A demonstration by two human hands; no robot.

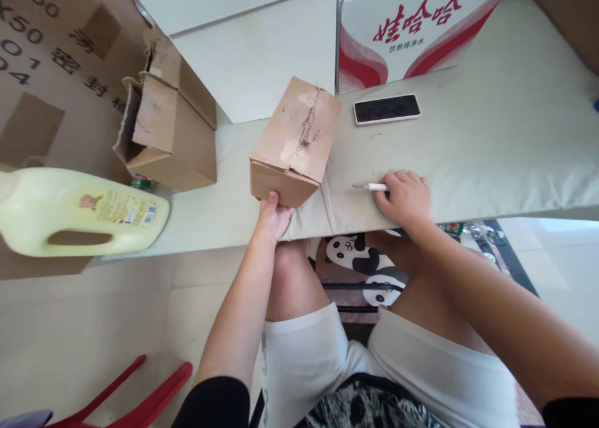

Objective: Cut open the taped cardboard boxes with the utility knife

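Observation:
A small brown cardboard box (302, 125), its top seam scuffed and torn, sits tilted on the pale covered table. My left hand (274, 216) grips its near lower end, with the thumb on the front face and the fingers hidden underneath. To the right, my right hand (405, 194) rests on the table, closed around a slim white utility knife (377, 187). The thin blade points left toward the box without touching it. Behind that hand lies a phone (387, 109) with a dark screen.
At the left stand an opened cardboard box (180, 128) and a large pale yellow jug (84, 213). A white box (262, 53) and a red-and-white water carton (412, 35) line the back. A red chair (154, 397) is at the lower left.

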